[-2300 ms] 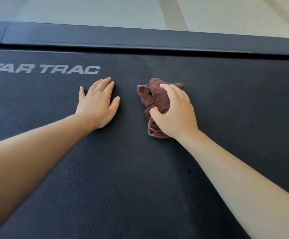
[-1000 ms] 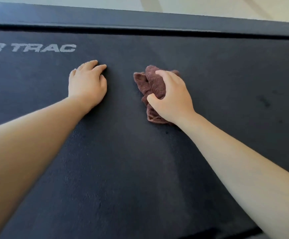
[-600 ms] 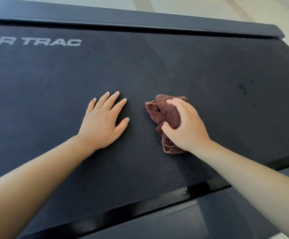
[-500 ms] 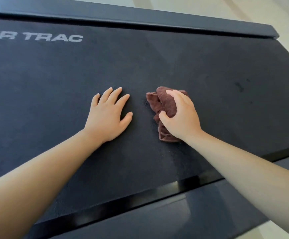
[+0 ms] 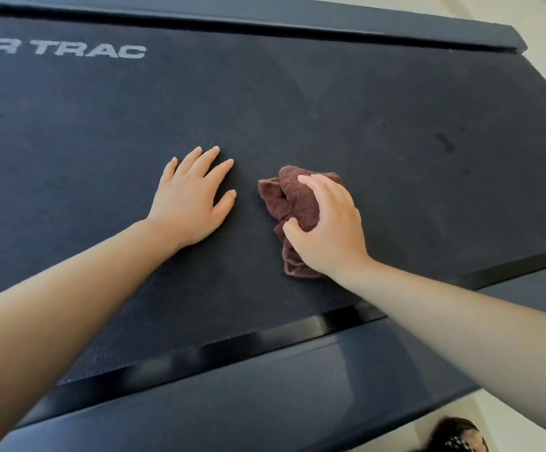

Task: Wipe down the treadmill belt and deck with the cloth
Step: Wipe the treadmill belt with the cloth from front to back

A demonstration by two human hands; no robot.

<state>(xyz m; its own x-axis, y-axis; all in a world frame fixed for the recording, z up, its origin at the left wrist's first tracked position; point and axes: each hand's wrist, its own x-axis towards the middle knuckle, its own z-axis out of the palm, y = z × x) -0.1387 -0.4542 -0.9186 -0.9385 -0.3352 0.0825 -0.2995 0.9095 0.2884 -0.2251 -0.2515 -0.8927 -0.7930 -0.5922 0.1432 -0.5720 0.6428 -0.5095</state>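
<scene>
Both on grainy belt [image 5: 330,109]: left grip [image 5: 188,203] spread flat, right grip [image 5: 328,230] clutching crumpled cloth [image 5: 297,197]

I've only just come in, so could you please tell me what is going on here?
A person is wiping the treadmill belt. The right hand grips a bunched brown cloth against the belt; the left hand rests flat beside it, fingers spread. A dark smudge sits on the belt further right, apart from the cloth.
</scene>
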